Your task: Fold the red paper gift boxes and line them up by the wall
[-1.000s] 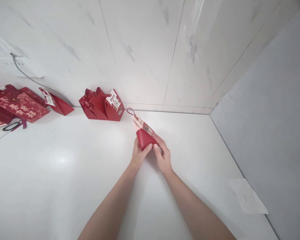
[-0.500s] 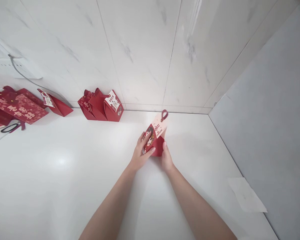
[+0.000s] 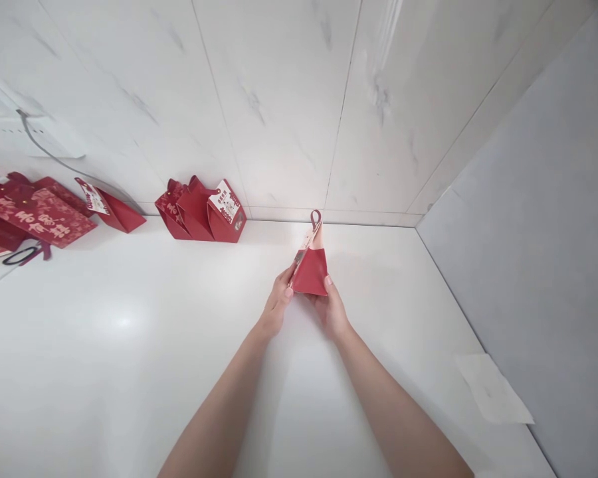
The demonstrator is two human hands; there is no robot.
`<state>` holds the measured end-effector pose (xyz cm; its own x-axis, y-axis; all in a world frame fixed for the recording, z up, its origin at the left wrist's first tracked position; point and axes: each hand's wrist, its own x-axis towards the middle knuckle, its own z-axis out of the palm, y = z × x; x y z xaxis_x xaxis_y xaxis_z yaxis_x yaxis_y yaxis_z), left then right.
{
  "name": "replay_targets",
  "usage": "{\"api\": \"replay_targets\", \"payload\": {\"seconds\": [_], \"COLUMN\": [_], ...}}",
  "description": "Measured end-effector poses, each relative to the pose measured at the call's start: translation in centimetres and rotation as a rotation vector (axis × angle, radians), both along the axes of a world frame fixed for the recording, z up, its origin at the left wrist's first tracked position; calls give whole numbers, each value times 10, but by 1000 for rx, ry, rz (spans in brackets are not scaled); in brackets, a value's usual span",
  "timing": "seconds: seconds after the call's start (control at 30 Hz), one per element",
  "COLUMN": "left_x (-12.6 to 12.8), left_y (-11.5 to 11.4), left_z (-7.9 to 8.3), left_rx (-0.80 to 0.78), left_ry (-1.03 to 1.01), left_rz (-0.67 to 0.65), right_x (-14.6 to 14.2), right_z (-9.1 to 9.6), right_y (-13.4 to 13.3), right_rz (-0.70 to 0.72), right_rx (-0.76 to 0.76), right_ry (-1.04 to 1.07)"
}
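Between my two hands is a small red gift box [image 3: 311,272] with a pale upper part and a dark red ribbon loop at its peak. Its plain red triangular side faces me, and the printed panel is turned to the left. My left hand [image 3: 279,299] grips the left edge, thumb at the lower corner and fingers along the printed panel. At the lower right corner, my right hand [image 3: 333,305] holds the box with the thumb in front and the other fingers underneath, partly hidden.
Several red gift boxes [image 3: 199,216] stand by the tiled wall, with a single red box [image 3: 122,211] farther left. Red printed bags [image 3: 44,216] and black-handled scissors [image 3: 20,255] lie at the far left. A grey cable [image 3: 54,158] runs down the wall. Paper [image 3: 493,388] lies at right.
The gift box has turned so its plain side faces me and its printed panel points left. It stands more upright and slightly farther away. My left fingers have shifted to its left edge.
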<state>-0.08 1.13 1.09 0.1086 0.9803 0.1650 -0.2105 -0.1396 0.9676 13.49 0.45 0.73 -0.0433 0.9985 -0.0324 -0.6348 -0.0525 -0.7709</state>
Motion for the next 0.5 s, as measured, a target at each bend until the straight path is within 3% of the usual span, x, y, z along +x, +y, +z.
{"api": "replay_targets", "payload": {"seconds": [0.17,0.5], "left_x": [-2,-2], "left_y": [2,4], "left_z": [-6,-12], "left_rx": [-21,-39], "left_ry": [-54,-3], "left_rz": [-140,-131], "right_x": [-1,2], "right_z": [3,-1], "right_y": [-2,0], "right_rz": [-28,1], "right_rx": [17,42], "right_ry": [-38,-56]}}
